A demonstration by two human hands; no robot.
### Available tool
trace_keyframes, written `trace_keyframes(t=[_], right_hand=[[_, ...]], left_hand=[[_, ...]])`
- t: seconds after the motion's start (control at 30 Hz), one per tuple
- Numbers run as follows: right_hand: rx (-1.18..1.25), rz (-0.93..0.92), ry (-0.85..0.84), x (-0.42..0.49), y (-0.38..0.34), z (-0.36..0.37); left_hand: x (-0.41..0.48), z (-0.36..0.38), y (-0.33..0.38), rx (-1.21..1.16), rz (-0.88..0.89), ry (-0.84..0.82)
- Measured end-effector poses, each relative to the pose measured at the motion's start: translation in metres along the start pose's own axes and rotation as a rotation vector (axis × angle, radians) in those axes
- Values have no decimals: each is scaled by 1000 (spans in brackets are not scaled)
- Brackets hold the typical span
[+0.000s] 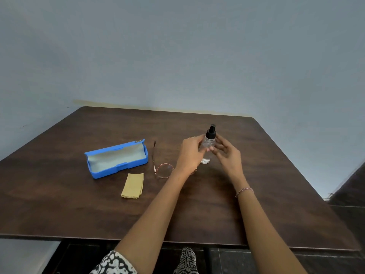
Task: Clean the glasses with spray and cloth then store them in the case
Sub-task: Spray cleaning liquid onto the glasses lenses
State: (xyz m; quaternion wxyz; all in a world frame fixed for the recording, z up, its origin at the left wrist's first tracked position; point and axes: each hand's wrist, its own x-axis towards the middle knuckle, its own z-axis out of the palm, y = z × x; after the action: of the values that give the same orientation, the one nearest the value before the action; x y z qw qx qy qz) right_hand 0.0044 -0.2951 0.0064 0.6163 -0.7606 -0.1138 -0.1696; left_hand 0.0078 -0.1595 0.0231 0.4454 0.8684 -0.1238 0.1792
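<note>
Left hand (192,153) grips upright spray bottle (207,147); right hand (227,153) open, fingers just beside it. Blue case (116,160), left of bottle, open, unfilled.

A dark brown wooden table with rounded corners (79,204) fills the lower half of the view. Its far edge meets a plain pale grey-blue painted wall (177,52). Dark floor tiles (351,218) show beyond its right edge.
</note>
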Motion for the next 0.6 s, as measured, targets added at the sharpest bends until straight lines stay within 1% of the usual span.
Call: trace_keyframes(t=[0.1,0.23,0.4,0.5,0.6], right_hand=[[33,-63,1,-2,-5,-6],[54,-149,41,-4,-12,-10],[130,-195,52,-4,-17,-11],[110,-214,53,-3,-16,-10],[103,-227,65,-3,-16,-8]], left_hand=[[2,2,0,-23,42,23],[6,5,7,-67,126,107],[1,3,11,23,247,152],[-3,2,11,43,236,168],[-6,-3,12,2,187,110]])
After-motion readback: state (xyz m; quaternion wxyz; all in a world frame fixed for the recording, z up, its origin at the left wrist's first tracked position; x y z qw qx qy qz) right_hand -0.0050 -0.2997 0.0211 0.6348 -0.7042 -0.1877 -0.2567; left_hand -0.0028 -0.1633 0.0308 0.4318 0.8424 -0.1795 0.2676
